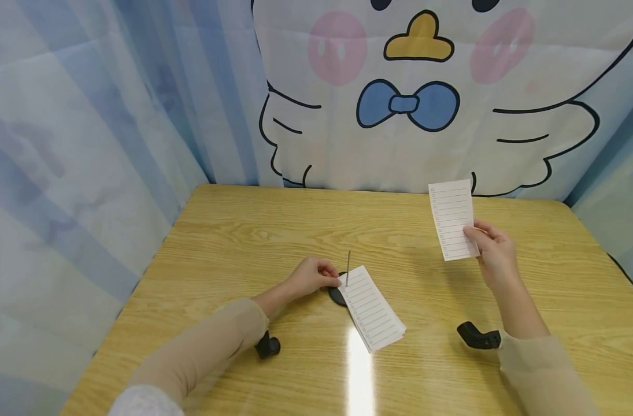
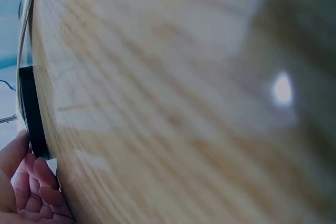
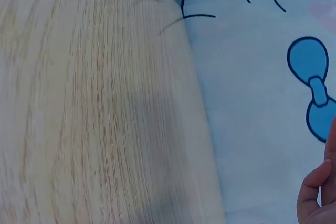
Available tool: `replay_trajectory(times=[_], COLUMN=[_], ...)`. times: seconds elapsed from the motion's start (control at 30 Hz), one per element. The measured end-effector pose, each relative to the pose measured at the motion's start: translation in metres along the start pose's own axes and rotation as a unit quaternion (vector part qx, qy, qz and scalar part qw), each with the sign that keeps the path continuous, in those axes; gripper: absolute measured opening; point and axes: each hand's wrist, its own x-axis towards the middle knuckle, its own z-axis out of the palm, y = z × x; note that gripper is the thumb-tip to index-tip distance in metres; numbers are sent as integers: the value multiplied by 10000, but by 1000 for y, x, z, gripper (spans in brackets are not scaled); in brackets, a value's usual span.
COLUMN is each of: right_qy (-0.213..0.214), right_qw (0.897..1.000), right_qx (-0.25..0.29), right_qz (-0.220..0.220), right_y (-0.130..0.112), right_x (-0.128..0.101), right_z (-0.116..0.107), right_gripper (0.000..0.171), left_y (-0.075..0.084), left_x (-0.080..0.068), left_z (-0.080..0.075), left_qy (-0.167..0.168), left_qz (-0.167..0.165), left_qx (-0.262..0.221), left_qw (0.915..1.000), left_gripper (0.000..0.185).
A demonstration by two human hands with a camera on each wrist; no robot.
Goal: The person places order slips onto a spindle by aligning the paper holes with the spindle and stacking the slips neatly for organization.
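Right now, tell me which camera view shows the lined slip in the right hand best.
The head view. There the lined paper slip stands upright, whole and unobscured, pinched at its lower edge by the right hand. The right wrist view shows only fingers, table and curtain; the left wrist view shows none of it.

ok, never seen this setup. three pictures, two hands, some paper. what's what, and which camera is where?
No machine here: a person works bare-handed at a wooden table. The big picture comes from a camera on the head, looking down. The other two come from cameras on each wrist, so they show mostly blurred tabletop and a cartoon bird curtain.

The left hand rests at a black round base with a thin upright spike; a stack of lined slips sits at that spike. The right hand pinches a single lined slip lifted above the table. The black pieces at each forearm are likely the wrist cameras.
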Motion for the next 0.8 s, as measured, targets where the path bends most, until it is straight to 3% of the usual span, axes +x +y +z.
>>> replay_trajectory(times=[0.2, 0.4, 0.53, 0.8], right_qy=[-754, -1408, -1701, -1848], right_qw=[9953, 9875, 9836, 9825], right_qx=[562, 661, 546, -88], right_qz=[231, 266, 239, 193], right_y=[-16, -16, -14, -11], right_x=[-30, -47, -60, -79], right_z=[29, 42, 51, 70], right_gripper=[8, 11, 15, 16], left_y=[1, 4, 5, 7], left_x=[-1, -2, -2, 0], left_z=[1, 1, 1, -1], left_qy=[24, 35, 67, 3], left_qz=[-12, -124, -192, -209], left_qx=[-19, -175, -185, -313], left_qw=[10000, 9998, 9996, 9993], left_gripper=[15, 14, 14, 15])
